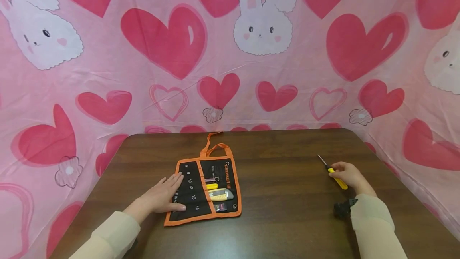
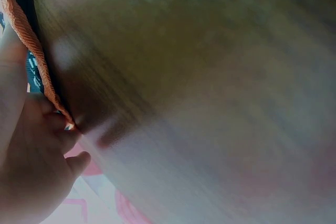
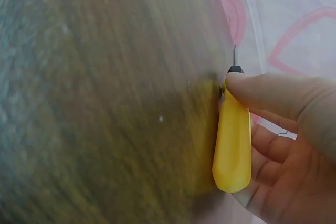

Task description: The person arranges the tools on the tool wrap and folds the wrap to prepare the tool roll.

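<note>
A black tool pouch with orange trim lies flat on the table, its pockets numbered in white. My left hand rests on the pouch's left part, fingers stretched out and thumb apart. From the right-hand pocket show a utility knife, a yellow handle and a small flat pack. Over the table's right side, my right hand pinches a screwdriver by its yellow handle. Its thin metal shaft points away, up and left in the head view. In the left wrist view, only part of the left hand and the pouch's orange edge appear.
The brown wooden table has rounded far corners. Orange straps trail from the pouch's far edge. A pink cloth with hearts and rabbits hangs behind and beside the table. Something black sits at the right wrist.
</note>
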A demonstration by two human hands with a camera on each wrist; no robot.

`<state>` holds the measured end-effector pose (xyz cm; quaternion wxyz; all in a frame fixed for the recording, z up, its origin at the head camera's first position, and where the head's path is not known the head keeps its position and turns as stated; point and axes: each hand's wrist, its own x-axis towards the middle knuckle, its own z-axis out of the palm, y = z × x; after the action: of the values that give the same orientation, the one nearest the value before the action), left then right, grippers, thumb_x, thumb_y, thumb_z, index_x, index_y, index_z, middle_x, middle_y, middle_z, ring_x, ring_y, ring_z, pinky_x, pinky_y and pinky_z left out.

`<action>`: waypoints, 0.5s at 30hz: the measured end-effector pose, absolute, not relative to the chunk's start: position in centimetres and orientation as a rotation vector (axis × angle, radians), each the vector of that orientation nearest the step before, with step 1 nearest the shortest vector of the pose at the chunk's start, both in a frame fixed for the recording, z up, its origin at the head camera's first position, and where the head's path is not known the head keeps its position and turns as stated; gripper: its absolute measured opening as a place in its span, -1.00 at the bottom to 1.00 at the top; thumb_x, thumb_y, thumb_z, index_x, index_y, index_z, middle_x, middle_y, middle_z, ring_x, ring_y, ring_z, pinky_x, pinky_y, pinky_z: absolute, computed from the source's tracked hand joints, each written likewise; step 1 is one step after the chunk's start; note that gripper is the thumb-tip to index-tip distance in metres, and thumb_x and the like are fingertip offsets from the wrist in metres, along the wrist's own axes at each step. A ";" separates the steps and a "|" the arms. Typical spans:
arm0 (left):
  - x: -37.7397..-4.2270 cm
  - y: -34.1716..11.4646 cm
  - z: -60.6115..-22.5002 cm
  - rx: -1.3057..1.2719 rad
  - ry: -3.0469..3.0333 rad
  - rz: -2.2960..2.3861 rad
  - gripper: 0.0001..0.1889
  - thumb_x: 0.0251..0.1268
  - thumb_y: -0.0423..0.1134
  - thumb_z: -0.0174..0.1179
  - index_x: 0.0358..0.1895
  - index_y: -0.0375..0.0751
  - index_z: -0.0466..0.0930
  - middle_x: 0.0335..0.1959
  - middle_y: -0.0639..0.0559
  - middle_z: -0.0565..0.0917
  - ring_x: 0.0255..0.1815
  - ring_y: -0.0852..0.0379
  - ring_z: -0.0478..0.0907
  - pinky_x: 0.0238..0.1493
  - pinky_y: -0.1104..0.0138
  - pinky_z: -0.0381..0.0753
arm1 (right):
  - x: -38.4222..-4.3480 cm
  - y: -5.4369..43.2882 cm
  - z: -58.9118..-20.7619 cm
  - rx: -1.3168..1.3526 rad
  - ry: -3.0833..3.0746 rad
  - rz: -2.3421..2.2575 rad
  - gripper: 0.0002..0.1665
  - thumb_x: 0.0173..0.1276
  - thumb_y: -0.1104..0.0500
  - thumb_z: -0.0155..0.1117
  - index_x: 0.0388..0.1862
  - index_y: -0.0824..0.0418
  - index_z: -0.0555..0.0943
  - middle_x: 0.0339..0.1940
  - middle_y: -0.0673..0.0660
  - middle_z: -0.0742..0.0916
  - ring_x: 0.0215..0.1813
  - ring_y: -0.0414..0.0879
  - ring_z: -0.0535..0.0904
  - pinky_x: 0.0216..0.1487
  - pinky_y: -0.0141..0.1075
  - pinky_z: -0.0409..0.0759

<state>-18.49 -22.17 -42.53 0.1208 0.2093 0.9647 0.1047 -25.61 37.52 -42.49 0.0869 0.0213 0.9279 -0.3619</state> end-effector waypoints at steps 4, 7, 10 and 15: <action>-18.5 -22.2 -42.6 0.608 2.822 0.298 0.08 -0.07 0.33 0.20 0.37 -0.41 0.06 0.39 -0.28 0.09 0.39 -0.21 -0.02 0.30 -0.10 -0.04 | -25.7 37.4 -42.5 0.059 2.766 -1.071 -0.47 0.24 0.20 0.22 0.04 0.56 0.37 -0.12 0.47 0.52 -0.15 0.20 0.46 -0.06 0.09 0.44; -18.6 -22.2 -42.7 0.602 2.820 0.290 0.09 -0.07 0.35 0.19 0.38 -0.40 0.05 0.40 -0.27 0.09 0.40 -0.19 -0.03 0.30 -0.10 -0.05 | -25.6 37.4 -42.5 0.042 2.777 -1.074 -0.51 0.24 0.23 0.21 0.00 0.58 0.39 -0.16 0.45 0.55 -0.18 0.18 0.47 -0.10 0.06 0.46; -18.7 -22.3 -42.7 0.600 2.818 0.291 0.09 -0.08 0.35 0.19 0.38 -0.39 0.05 0.40 -0.26 0.08 0.40 -0.19 -0.03 0.30 -0.10 -0.05 | -25.6 37.3 -42.4 0.037 2.789 -1.075 -0.54 0.24 0.25 0.20 -0.01 0.59 0.40 -0.19 0.43 0.56 -0.20 0.16 0.49 -0.11 0.04 0.47; -18.6 -22.3 -42.8 0.605 2.814 0.299 0.09 -0.08 0.35 0.19 0.38 -0.40 0.06 0.39 -0.27 0.09 0.39 -0.20 -0.03 0.30 -0.11 -0.05 | -25.6 37.1 -42.2 0.028 2.804 -1.086 -0.56 0.25 0.28 0.17 -0.02 0.61 0.40 -0.19 0.44 0.56 -0.21 0.16 0.49 -0.11 0.06 0.48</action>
<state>-18.62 -22.34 -42.76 0.1235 0.2074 0.9650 0.1024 -25.64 37.14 -42.18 0.0672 0.0094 0.9303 -0.3604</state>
